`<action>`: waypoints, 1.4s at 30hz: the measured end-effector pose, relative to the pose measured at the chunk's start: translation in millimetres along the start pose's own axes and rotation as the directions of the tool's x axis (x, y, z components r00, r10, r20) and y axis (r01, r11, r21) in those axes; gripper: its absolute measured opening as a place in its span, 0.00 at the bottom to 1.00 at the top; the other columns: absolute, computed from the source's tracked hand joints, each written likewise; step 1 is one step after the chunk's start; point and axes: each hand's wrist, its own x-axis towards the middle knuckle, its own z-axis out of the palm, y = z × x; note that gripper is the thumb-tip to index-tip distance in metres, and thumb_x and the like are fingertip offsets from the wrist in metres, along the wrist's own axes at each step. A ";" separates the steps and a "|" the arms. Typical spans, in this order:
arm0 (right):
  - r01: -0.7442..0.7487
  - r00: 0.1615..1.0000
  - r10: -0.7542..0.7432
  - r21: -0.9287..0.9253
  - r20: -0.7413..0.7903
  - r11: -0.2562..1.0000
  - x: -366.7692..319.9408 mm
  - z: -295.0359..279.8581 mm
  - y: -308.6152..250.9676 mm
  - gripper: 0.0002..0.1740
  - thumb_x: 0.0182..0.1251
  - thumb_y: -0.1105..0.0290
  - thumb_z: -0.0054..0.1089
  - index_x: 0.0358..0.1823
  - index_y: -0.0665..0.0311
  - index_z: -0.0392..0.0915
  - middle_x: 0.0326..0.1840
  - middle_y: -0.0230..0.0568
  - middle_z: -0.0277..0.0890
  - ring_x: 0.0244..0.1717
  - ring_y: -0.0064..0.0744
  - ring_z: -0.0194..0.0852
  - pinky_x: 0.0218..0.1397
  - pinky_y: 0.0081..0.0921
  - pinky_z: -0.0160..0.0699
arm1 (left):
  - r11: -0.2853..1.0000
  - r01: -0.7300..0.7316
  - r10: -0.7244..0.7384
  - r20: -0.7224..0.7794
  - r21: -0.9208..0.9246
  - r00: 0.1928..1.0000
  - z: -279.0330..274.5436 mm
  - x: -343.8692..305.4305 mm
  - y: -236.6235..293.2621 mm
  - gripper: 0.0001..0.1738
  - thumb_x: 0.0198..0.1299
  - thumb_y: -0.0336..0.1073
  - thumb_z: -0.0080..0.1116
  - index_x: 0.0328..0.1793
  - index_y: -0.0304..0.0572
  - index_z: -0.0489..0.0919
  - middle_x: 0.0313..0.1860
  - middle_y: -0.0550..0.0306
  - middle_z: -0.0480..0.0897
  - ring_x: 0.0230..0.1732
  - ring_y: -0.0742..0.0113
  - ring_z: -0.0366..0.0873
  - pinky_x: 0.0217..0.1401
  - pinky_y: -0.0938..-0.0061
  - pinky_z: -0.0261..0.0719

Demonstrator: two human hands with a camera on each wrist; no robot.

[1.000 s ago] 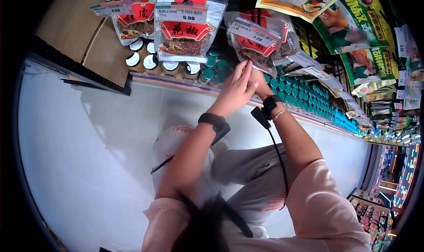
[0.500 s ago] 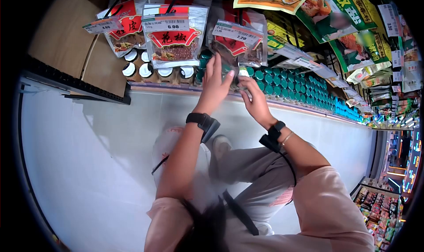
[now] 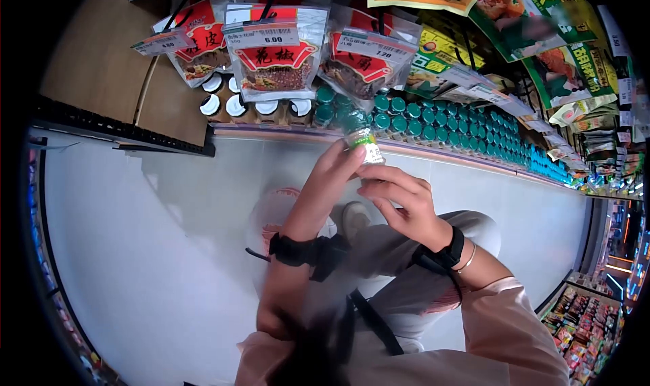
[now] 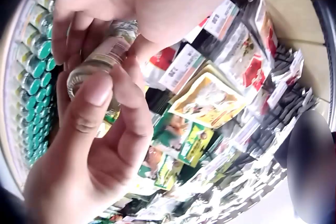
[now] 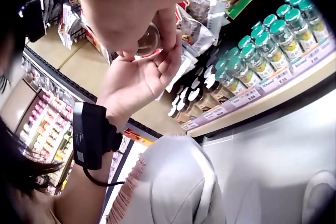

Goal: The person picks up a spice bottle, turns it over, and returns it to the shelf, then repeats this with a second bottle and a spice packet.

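Note:
A small clear glass spice jar with a green and white label is held out in front of the shelf. My left hand grips it around its side, the thumb lying along the label in the head view. Curled fingers of my right hand meet the jar's lower end. In the left wrist view, the right thumb and forefinger pinch the base of the jar, while the left hand wraps its upper part. The right wrist view shows the round glass bottom between both hands; its contents are unclear.
Rows of green-capped jars line the shelf, with several white-capped jars to their left. Hanging above are red-labelled spice packets with price tags and green seasoning packets. The shelf's front edge carries price labels.
Both hands have come back from the shelf toward the body, bringing the spice jar out. The hanging spice packet that they were touching now hangs free of them.

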 end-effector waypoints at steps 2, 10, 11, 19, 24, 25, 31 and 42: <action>0.032 0.999 -0.032 0.010 0.022 0.999 4.0 3.2 -1.0 0.17 0.52 0.84 0.61 0.44 0.63 0.83 0.58 0.42 0.78 0.44 0.41 0.84 0.44 0.31 0.85 | 0.996 -0.054 0.050 -0.056 -0.071 0.997 -4.4 -11.9 7.4 0.21 0.77 0.42 0.42 0.66 0.36 0.70 0.53 0.51 0.80 0.53 0.68 0.79 0.56 0.72 0.77; -0.217 0.965 0.248 0.269 -0.085 0.938 35.6 11.9 -3.5 0.23 0.65 0.77 0.58 0.63 0.63 0.72 0.59 0.43 0.75 0.45 0.26 0.76 0.43 0.27 0.77 | 0.848 -0.058 0.192 0.204 -0.526 0.960 -19.9 -28.4 -3.4 0.33 0.76 0.59 0.29 0.64 0.36 0.69 0.37 0.54 0.77 0.39 0.65 0.75 0.48 0.69 0.74; -0.258 0.956 0.287 0.287 -0.065 0.923 41.1 16.4 -0.1 0.24 0.66 0.76 0.59 0.64 0.63 0.71 0.59 0.42 0.74 0.44 0.25 0.74 0.42 0.26 0.77 | 0.830 -0.013 0.180 0.246 -0.557 0.952 -19.7 -29.7 -6.1 0.34 0.76 0.61 0.29 0.62 0.37 0.69 0.36 0.54 0.77 0.37 0.65 0.75 0.47 0.69 0.73; -0.554 0.818 0.478 0.663 0.320 0.503 67.8 25.9 14.0 0.21 0.74 0.65 0.57 0.62 0.68 0.71 0.29 0.34 0.79 0.20 0.18 0.73 0.22 0.17 0.70 | 0.977 -0.096 0.104 0.030 -0.188 0.994 -26.5 -26.6 -13.9 0.30 0.75 0.61 0.33 0.58 0.40 0.69 0.41 0.55 0.78 0.41 0.67 0.77 0.47 0.70 0.75; -0.467 0.876 0.434 0.594 0.211 0.655 74.5 34.3 27.8 0.20 0.71 0.65 0.61 0.60 0.67 0.74 0.28 0.31 0.78 0.26 0.15 0.73 0.28 0.18 0.71 | 0.989 -0.120 0.137 -0.203 0.092 0.970 -25.5 -34.3 -4.0 0.27 0.76 0.54 0.38 0.64 0.37 0.67 0.53 0.52 0.78 0.54 0.65 0.78 0.54 0.69 0.77; -0.494 0.865 0.438 0.569 0.245 0.657 77.6 30.2 25.7 0.20 0.71 0.64 0.61 0.60 0.67 0.74 0.28 0.31 0.78 0.28 0.15 0.73 0.31 0.18 0.72 | 0.984 -0.135 0.155 -0.178 0.119 0.972 -29.3 -34.4 -4.5 0.27 0.76 0.53 0.39 0.65 0.36 0.66 0.55 0.51 0.77 0.55 0.64 0.78 0.55 0.68 0.77; -0.581 0.813 0.412 0.549 0.411 0.601 82.2 21.8 21.9 0.23 0.71 0.64 0.61 0.64 0.62 0.72 0.45 0.32 0.79 0.48 0.19 0.74 0.53 0.20 0.73 | 0.984 -0.140 0.150 -0.088 0.109 0.985 -37.1 -42.0 -5.5 0.31 0.76 0.53 0.39 0.70 0.32 0.64 0.57 0.46 0.78 0.55 0.58 0.80 0.57 0.66 0.78; -0.571 0.821 0.380 0.597 0.427 0.563 72.1 12.4 20.4 0.19 0.68 0.67 0.64 0.57 0.66 0.76 0.43 0.33 0.81 0.42 0.17 0.76 0.43 0.17 0.75 | 0.995 -0.098 0.099 -0.121 0.018 0.988 -30.3 -39.9 -15.1 0.33 0.75 0.58 0.37 0.67 0.33 0.67 0.54 0.51 0.79 0.53 0.63 0.80 0.56 0.70 0.77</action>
